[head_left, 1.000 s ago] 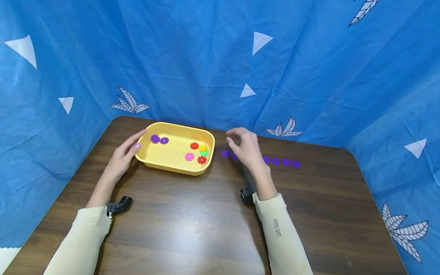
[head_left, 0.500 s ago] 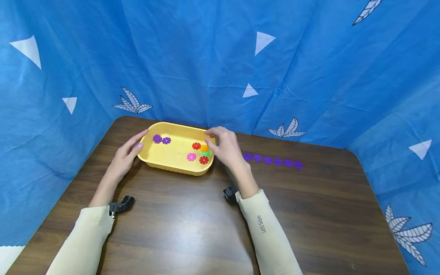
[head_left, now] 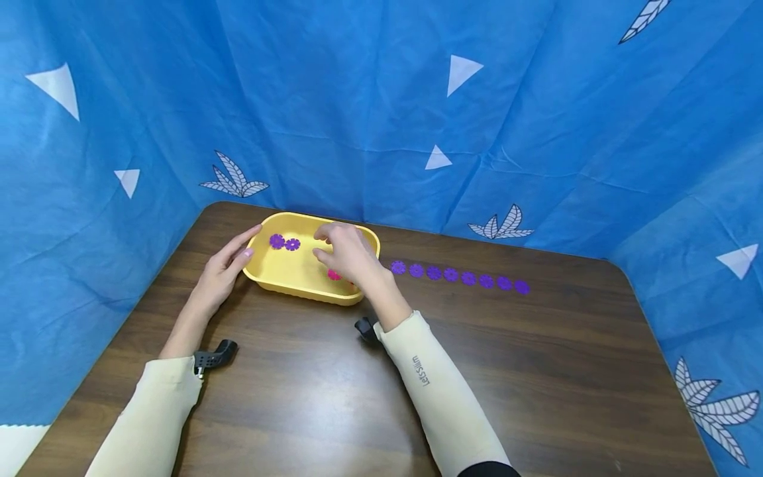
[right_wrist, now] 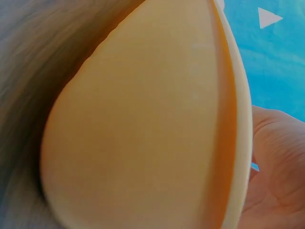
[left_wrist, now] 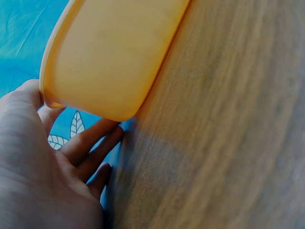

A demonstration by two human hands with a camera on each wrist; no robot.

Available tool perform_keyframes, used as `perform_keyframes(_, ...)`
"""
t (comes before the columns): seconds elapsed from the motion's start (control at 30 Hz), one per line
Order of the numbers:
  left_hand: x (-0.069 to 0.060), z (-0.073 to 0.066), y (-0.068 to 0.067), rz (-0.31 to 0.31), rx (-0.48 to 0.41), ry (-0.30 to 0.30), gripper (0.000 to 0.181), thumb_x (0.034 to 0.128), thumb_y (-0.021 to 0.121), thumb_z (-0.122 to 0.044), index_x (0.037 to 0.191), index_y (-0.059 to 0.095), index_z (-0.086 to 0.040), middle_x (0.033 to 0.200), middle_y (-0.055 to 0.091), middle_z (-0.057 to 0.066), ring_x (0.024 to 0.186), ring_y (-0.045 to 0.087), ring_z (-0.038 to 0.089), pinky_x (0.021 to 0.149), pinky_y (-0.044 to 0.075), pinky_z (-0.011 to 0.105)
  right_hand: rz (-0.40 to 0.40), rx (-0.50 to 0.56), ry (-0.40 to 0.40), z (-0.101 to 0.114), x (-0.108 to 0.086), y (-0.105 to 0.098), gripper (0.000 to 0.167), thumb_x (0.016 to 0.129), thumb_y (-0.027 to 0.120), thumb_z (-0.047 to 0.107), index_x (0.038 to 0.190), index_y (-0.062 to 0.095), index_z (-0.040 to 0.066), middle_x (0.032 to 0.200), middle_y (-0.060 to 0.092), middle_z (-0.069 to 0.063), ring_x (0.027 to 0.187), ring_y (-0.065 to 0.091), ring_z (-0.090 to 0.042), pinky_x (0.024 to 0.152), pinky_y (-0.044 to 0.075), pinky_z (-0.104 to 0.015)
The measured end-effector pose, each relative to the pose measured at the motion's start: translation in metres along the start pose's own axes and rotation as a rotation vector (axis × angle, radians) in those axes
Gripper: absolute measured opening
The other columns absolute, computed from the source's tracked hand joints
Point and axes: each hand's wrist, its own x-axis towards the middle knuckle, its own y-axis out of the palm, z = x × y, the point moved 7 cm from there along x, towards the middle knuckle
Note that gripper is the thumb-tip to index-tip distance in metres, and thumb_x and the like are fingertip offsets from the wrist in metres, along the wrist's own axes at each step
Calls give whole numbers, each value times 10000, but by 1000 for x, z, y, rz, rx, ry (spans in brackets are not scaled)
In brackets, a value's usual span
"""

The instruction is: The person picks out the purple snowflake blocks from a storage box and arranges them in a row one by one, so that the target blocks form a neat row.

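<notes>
A yellow plastic bin (head_left: pixel 298 266) stands at the back left of the table. My left hand (head_left: pixel 216 279) holds its left end, thumb at the rim and the other fingers along the outside, as the left wrist view also shows. Over the bin's right half is my right hand (head_left: pixel 352 257), fingers loosely bent and thumb apart, with nothing visible between them. Two purple flower-shaped discs (head_left: pixel 293 244) lie in the bin's left part. A pink disc (head_left: pixel 333 274) shows below my right hand, which hides most of the other discs there.
On the brown wooden table (head_left: pixel 536 371), several purple flower-shaped discs (head_left: pixel 450 274) lie in a row running right from the bin. A blue patterned curtain (head_left: pixel 381 119) hangs behind the table and at both sides.
My right hand has moved left from above the row of purple discs, across the bin's right rim, to over its inside. My left hand has stayed at the bin's left end.
</notes>
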Motion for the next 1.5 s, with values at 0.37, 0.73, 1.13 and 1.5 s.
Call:
perform_keyframes(0.37,-2,2,-2,-2,-12,-12,491,1130,480,-380,1617,431,-352,1691,401,-41,1561,369,258,1080,355,30,75,-5,25,21,42,33,307,963,768,214,1235,758,72,1157,785,-40,1073,716,-152,955,568,-282)
perform_keyframes(0.73,1,-1,4,11,-47,28,491,1136,481,-311,1625,430,-307,1685,414,-13,1534,408,275,1067,386,44,47,-10,122,29,68,59,180,948,806,246,1078,785,123,990,733,27,884,609,-122,777,503,-224)
perform_keyframes(1.13,1,-1,6,10,-24,3,505,1132,483,-360,1631,414,-328,1693,401,-23,1544,393,294,1109,391,89,43,-62,105,27,71,79,190,914,828,133,1101,794,137,1071,777,29,965,682,-136,883,558,-238)
perform_keyframes(1.5,0,1,0,1,-37,-4,488,1130,489,-360,1615,440,-336,1681,417,-47,1543,395,259,1073,369,36,89,-107,104,31,70,77,195,875,833,179,1056,765,155,959,710,80,869,630,-117,780,531,-229)
